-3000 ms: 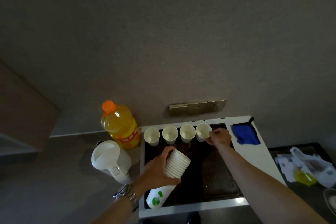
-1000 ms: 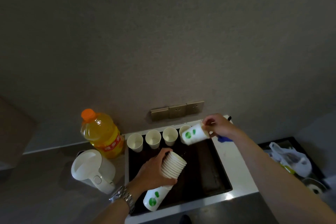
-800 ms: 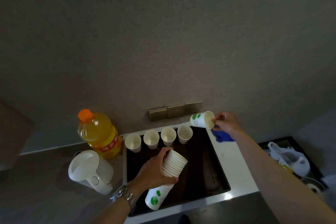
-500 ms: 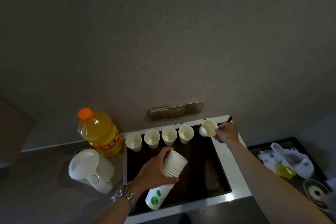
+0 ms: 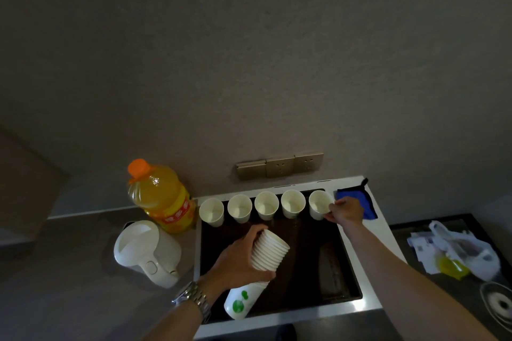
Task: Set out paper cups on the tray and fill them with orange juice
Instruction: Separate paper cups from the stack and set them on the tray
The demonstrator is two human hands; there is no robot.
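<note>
The right hand pinches the rim of the fifth cup, which stands at the right end of the row along the back edge of the tray, very close to the tray's right back corner; I cannot tell whether its base is fully flat on the tray. If the fingers pull away while they are hooked on the rim, this light empty cup could tip over the tray edge toward the blue cloth just beside it, or knock the fourth cup next to it. The left hand is wrapped around the middle of the cup stack, which it holds tilted over the front half of the tray with the open rims pointing up and to the right; a loose hold may let cups slide out, and a too strong squeeze may jam them together, so the next one is hard to separate. The juice bottle stands capped to the left of the tray, touching or almost touching its left back corner. It looks big and heavy, so pouring into such light cups could push them over or overflow them
</note>
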